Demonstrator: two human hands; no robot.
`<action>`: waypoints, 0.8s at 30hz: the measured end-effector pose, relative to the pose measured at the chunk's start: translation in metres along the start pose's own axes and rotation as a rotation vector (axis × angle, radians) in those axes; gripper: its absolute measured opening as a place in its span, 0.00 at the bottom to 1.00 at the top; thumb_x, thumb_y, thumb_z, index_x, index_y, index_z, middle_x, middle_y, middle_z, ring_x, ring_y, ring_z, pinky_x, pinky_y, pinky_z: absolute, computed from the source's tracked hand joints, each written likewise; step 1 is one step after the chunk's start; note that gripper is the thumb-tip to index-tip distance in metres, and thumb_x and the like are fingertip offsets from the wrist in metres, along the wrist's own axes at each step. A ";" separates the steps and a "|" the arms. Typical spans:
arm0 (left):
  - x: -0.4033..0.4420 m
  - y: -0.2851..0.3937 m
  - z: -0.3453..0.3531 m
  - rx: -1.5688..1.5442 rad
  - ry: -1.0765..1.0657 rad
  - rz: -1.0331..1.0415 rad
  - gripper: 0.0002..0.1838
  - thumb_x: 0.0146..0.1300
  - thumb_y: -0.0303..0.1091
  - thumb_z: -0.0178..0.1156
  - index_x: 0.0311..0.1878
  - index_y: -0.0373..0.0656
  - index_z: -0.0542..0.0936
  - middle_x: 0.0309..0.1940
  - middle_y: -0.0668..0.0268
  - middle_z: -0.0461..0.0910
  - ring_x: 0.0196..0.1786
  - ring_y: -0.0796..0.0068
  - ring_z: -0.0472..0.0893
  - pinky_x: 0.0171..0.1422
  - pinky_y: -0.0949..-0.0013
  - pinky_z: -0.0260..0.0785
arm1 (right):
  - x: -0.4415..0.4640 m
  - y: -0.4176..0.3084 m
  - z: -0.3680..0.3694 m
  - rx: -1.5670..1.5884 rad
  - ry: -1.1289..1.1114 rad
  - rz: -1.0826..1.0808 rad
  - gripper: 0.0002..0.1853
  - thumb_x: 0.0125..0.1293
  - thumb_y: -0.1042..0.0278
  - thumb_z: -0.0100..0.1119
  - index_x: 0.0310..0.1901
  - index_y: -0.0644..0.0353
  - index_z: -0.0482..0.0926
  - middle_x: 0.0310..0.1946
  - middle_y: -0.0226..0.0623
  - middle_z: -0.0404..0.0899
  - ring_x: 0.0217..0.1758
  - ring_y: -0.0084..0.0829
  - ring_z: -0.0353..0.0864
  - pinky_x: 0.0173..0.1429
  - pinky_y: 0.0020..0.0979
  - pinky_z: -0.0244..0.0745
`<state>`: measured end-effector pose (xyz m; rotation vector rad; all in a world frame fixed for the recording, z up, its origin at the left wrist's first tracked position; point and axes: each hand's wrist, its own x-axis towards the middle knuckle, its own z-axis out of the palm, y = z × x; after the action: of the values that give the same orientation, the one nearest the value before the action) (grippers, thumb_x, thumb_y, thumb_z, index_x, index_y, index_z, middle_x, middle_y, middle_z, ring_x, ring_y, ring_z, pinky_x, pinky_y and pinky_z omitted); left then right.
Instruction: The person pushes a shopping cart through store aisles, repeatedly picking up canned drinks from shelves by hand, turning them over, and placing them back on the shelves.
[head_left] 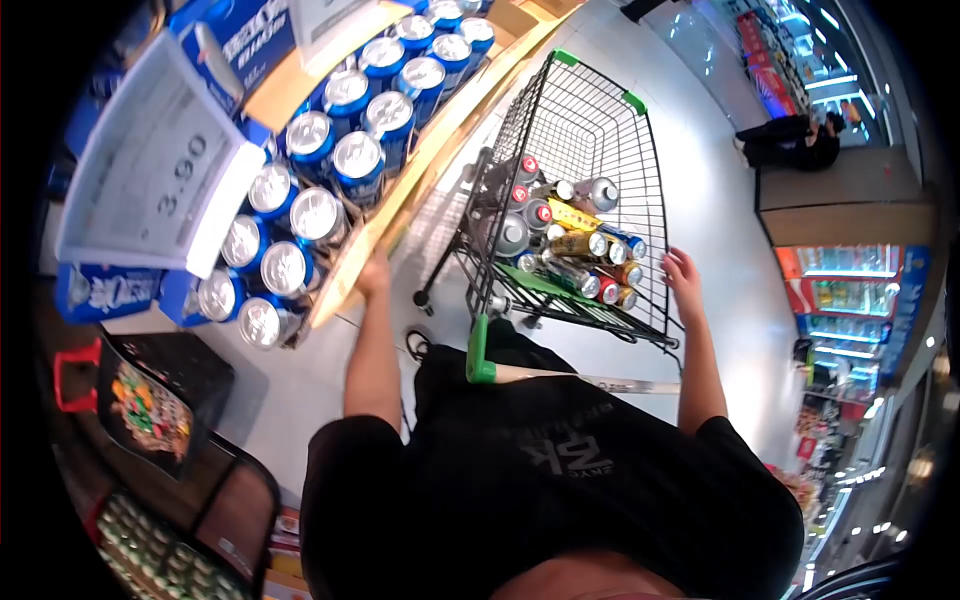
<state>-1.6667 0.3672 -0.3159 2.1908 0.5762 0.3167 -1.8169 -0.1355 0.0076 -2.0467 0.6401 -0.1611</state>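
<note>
My left hand (373, 272) is at the edge of the wooden shelf board (350, 265), beside rows of blue cans (285, 268); its fingers are mostly hidden behind the board. On the other side, my right hand (681, 272) is raised just outside the right wall of the shopping cart (660, 200), fingers apart and holding nothing. Inside the cart lie several cans (580, 245) and grey bottles (512, 234) with a yellow pack (572, 214). The cart's handle (540, 375), with a green end, crosses in front of my body.
A price sign (150, 165) reading 3.90 stands over the cans. At the lower left is a black bin (190, 370) with colourful items. A person in dark clothes (800, 142) is by a brown counter (840, 205) at the upper right. Lit fridges (850, 297) stand further right.
</note>
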 end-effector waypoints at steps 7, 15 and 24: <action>-0.065 0.063 0.000 -0.523 -0.246 -0.200 0.18 0.63 0.47 0.67 0.37 0.39 0.79 0.29 0.66 0.82 0.33 0.77 0.79 0.38 0.71 0.72 | 0.000 0.123 -0.045 -0.268 0.247 0.288 0.38 0.61 0.51 0.66 0.68 0.62 0.66 0.60 0.53 0.74 0.62 0.42 0.75 0.63 0.38 0.71; -0.076 0.288 -0.016 0.318 -0.713 0.458 0.37 0.55 0.41 0.70 0.61 0.32 0.63 0.56 0.39 0.74 0.58 0.43 0.77 0.60 0.52 0.72 | 0.025 0.154 -0.046 -0.248 -0.054 0.270 0.50 0.59 0.49 0.68 0.73 0.71 0.51 0.67 0.62 0.65 0.68 0.50 0.70 0.69 0.39 0.66; -0.060 0.303 0.046 0.470 -0.670 0.607 0.18 0.58 0.23 0.55 0.50 0.32 0.62 0.40 0.35 0.79 0.45 0.37 0.80 0.51 0.46 0.73 | 0.052 0.136 -0.050 -0.611 0.071 0.273 0.59 0.53 0.38 0.69 0.72 0.74 0.49 0.62 0.68 0.66 0.65 0.60 0.69 0.68 0.46 0.67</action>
<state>-1.6096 0.1390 -0.1101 2.6835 -0.4403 -0.2805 -1.8410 -0.2553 -0.0855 -2.5064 1.1070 0.1420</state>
